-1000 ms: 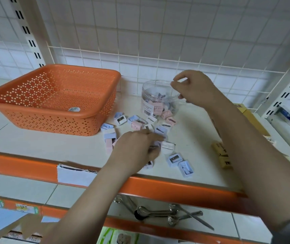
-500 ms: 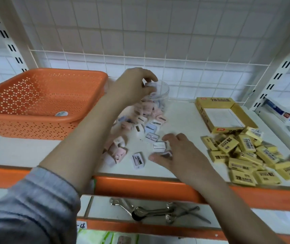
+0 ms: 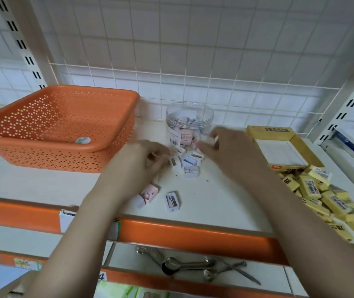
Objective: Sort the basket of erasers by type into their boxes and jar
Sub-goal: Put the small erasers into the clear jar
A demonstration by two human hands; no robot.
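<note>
Presently, step in hand: gathering small pastel pieces [image 3: 190, 163] from the shelf [image 3: 225, 201] for the jar [image 3: 190, 123]; judged mid-task.
Left hand [image 3: 137, 166]: fingers curled over the pile's near-left edge, blurred; whether anything was pinched, impossible to tell.
Right hand [image 3: 227, 147]: pinching a small white piece [image 3: 210, 139] just beside the jar.
Jar: clear, lidless, part-filled with pink and white pieces, barcode label in front.
Basket [image 3: 64, 125]: orange, perforated, left of the jar, apparently emptied.
Yellow erasers [image 3: 326, 196]: heaped at right, beside the open yellow box [image 3: 279, 147], still unboxed.
Next move, judged: lifting the held piece over the rim, then dropping it in.
</note>
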